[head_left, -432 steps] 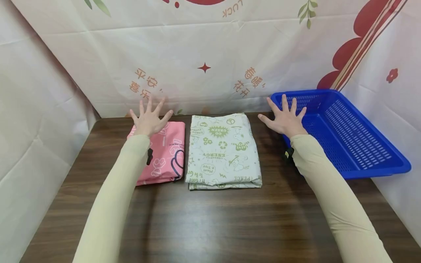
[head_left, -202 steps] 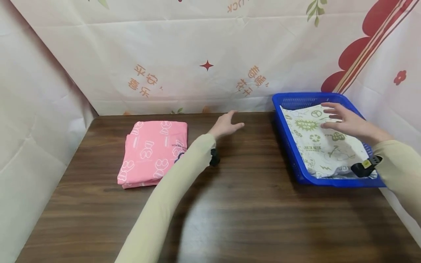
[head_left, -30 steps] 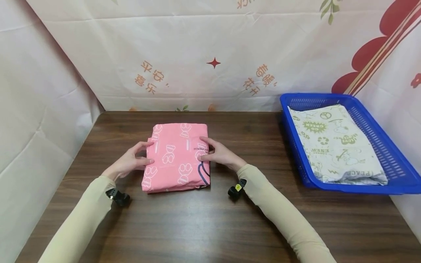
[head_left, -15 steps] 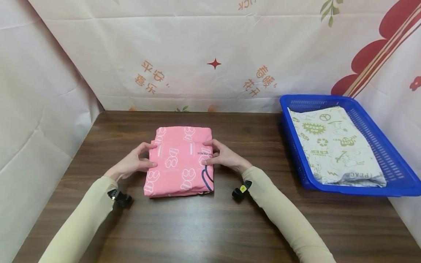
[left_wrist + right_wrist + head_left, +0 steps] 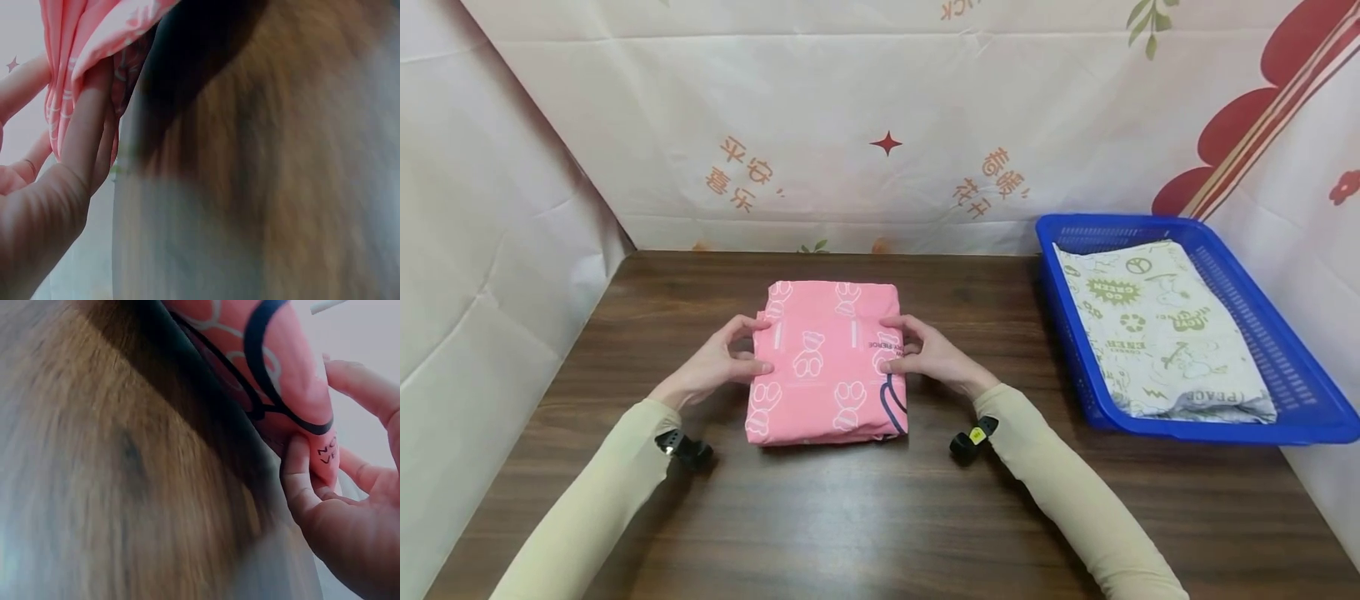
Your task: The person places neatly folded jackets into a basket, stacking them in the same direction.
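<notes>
A folded pink cloth (image 5: 827,362) with white bear outlines is in front of me in the head view. My left hand (image 5: 711,367) pinches its left edge, and my right hand (image 5: 940,358) pinches the right one. In the left wrist view, fingers (image 5: 87,125) reach beneath the layers of the pink cloth (image 5: 100,31). Dark lines and lettering mark the other end of the cloth (image 5: 281,369) in the right wrist view, where the right hand (image 5: 356,512) holds it. Both wrist views show a shadowed gap between cloth and tabletop.
At the right stands a blue plastic basket (image 5: 1315,400), with a folded white cloth (image 5: 1165,342) in green print lying inside. The brown wooden table (image 5: 850,517) meets a printed curtain (image 5: 820,108) at its back edge.
Earlier the white cloth went from the table into the basket. Over the last second both hands have moved the pink cloth to the right.
</notes>
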A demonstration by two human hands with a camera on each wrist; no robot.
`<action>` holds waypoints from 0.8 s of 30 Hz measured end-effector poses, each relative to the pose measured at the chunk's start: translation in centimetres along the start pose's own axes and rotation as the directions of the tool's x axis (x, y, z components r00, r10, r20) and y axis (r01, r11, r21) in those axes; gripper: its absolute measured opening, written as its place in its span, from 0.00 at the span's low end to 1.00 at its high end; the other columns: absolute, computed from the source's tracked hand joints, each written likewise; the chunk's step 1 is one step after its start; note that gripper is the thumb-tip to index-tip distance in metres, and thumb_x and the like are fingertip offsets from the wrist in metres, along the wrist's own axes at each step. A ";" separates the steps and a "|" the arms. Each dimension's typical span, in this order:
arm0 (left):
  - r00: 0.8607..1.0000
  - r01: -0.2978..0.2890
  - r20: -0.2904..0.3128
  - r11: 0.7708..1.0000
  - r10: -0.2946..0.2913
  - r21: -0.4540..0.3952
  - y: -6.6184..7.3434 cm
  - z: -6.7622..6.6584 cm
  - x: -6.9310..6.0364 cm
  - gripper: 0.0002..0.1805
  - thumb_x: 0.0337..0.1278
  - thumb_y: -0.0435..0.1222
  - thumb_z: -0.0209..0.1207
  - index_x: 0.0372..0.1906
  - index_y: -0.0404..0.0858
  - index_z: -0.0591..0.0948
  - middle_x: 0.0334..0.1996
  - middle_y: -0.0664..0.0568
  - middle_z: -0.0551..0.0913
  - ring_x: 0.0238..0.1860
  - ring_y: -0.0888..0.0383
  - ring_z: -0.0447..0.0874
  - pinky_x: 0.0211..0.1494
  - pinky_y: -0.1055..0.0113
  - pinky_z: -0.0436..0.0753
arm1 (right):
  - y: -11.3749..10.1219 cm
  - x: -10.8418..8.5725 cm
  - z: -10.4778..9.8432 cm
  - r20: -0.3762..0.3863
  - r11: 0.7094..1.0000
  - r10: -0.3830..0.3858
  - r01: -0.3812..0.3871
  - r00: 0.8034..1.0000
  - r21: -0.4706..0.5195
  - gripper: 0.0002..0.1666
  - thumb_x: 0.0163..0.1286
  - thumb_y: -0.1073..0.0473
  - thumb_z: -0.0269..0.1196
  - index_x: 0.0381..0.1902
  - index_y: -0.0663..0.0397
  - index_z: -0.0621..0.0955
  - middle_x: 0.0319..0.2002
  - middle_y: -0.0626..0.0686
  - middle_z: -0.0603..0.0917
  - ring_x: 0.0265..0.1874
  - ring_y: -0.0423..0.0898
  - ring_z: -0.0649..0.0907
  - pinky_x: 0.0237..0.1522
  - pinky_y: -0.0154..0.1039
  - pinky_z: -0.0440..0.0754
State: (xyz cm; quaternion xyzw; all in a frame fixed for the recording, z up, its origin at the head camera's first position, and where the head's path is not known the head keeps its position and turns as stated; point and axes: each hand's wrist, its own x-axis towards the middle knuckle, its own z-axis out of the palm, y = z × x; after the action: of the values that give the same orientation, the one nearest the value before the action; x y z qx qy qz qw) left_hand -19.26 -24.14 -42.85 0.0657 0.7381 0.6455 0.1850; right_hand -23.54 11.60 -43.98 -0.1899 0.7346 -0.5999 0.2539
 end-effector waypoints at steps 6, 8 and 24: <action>1.000 -0.007 0.004 1.000 0.007 0.003 1.1 1.1 1.1 0.36 0.53 0.30 0.68 0.65 0.39 0.63 0.62 0.40 0.63 0.47 0.42 0.81 0.46 0.55 0.83 | -0.4 -1.0 -1.3 -0.046 1.000 0.001 -0.001 0.999 0.003 0.43 0.59 0.61 0.71 0.70 0.49 0.66 0.61 0.60 0.70 0.50 0.55 0.80 0.50 0.43 0.80; 1.000 -0.012 0.003 1.000 0.012 0.003 1.4 1.5 1.5 0.36 0.53 0.30 0.68 0.65 0.39 0.64 0.62 0.41 0.62 0.47 0.43 0.81 0.46 0.55 0.83 | -0.6 -1.4 -1.8 -0.056 1.000 0.003 -0.003 0.998 -0.010 0.43 0.59 0.61 0.71 0.71 0.49 0.66 0.62 0.60 0.70 0.51 0.55 0.79 0.51 0.42 0.79; 0.997 -0.077 0.009 0.996 0.078 -0.048 4.0 4.5 3.1 0.33 0.54 0.29 0.66 0.65 0.41 0.68 0.59 0.41 0.70 0.49 0.42 0.79 0.48 0.54 0.83 | -3.1 -4.8 -4.3 -0.148 0.995 0.051 -0.063 0.988 -0.080 0.42 0.60 0.59 0.70 0.70 0.52 0.67 0.60 0.61 0.73 0.51 0.56 0.78 0.49 0.41 0.81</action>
State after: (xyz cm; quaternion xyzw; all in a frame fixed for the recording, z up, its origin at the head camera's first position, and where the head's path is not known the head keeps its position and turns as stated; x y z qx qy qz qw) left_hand -21.09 -18.26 -40.02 0.0936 0.7183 0.6693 0.1654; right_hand -22.43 17.14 -39.60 -0.1350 0.7811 -0.5730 0.2082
